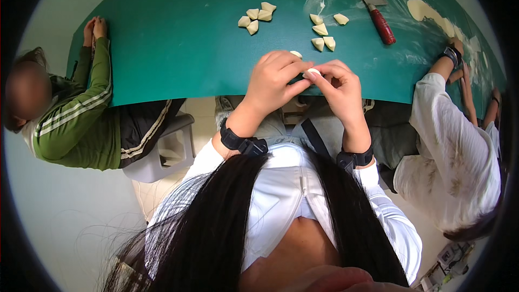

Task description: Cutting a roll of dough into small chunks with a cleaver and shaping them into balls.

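Note:
Just above the near table edge, a small pale piece of dough (314, 73) is pinched between my two hands. My left hand (272, 79) touches it from the left with thumb and fingertips. From the other side my right hand (339, 85) holds it between thumb and bent fingers. Part of another dough piece (296, 54) shows beyond my left knuckles. Farther out on the green tabletop (174, 48) lie a cluster of dough pieces (253, 14) and, to its right, a looser group (320, 29). Several of these pieces have pointed corners.
A cleaver with a red handle (382, 24) lies on the floured table at the right. Beyond it is a flattened strip of dough (429, 13). A person in white (450, 154) holds a rolling pin (455, 76) at the right. Another person in green (77, 125) sits at the left.

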Action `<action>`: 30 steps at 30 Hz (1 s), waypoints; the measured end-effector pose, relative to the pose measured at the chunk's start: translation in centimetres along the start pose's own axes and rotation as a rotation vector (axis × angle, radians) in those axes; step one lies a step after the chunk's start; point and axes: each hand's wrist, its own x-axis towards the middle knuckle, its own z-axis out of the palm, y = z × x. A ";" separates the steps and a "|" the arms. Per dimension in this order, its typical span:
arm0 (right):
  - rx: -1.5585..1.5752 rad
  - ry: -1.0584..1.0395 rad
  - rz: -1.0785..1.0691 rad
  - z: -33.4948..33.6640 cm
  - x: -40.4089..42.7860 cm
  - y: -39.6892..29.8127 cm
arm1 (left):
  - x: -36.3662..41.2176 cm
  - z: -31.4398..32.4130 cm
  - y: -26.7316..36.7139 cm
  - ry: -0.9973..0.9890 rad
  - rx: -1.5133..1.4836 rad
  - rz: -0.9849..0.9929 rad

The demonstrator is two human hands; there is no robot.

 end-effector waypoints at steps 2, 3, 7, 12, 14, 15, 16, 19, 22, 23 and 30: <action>-0.184 0.012 -0.075 -0.2 -0.1 -0.7 | -0.1 0.1 0.0 -0.022 -0.013 -0.024; -0.185 0.011 -0.074 -0.3 -0.1 -1.3 | -0.2 0.1 0.0 -0.044 -0.025 -0.047; -0.466 -0.097 -0.288 -0.6 -0.1 -2.2 | 0.0 0.1 -0.1 -0.057 -0.012 -0.012; -0.655 -0.202 -0.331 -1.2 -0.1 -3.0 | 0.1 0.2 0.1 -0.086 -0.046 0.062; -0.695 -0.260 -0.328 -1.5 -0.1 -3.5 | 0.4 -0.1 0.5 -0.075 -0.036 0.087; -0.696 -0.262 -0.327 -1.6 -0.1 -3.7 | 0.5 -0.2 0.7 -0.065 -0.026 0.113; -0.668 -0.285 -0.326 -1.8 0.0 -3.8 | 0.4 -0.1 0.8 -0.064 -0.026 0.112; -0.617 -0.335 -0.312 -2.3 0.0 -4.3 | 0.3 0.0 1.1 -0.084 -0.086 0.081; -0.536 -0.379 -0.273 -2.7 0.0 -4.2 | 0.2 0.2 1.2 -0.101 -0.114 0.109; -0.477 -0.399 -0.247 -2.8 0.0 -4.1 | 0.2 0.2 1.3 -0.124 -0.110 0.117; -0.276 -0.510 -0.124 -3.8 0.0 -3.2 | 0.4 -0.4 1.5 -0.360 -0.095 0.157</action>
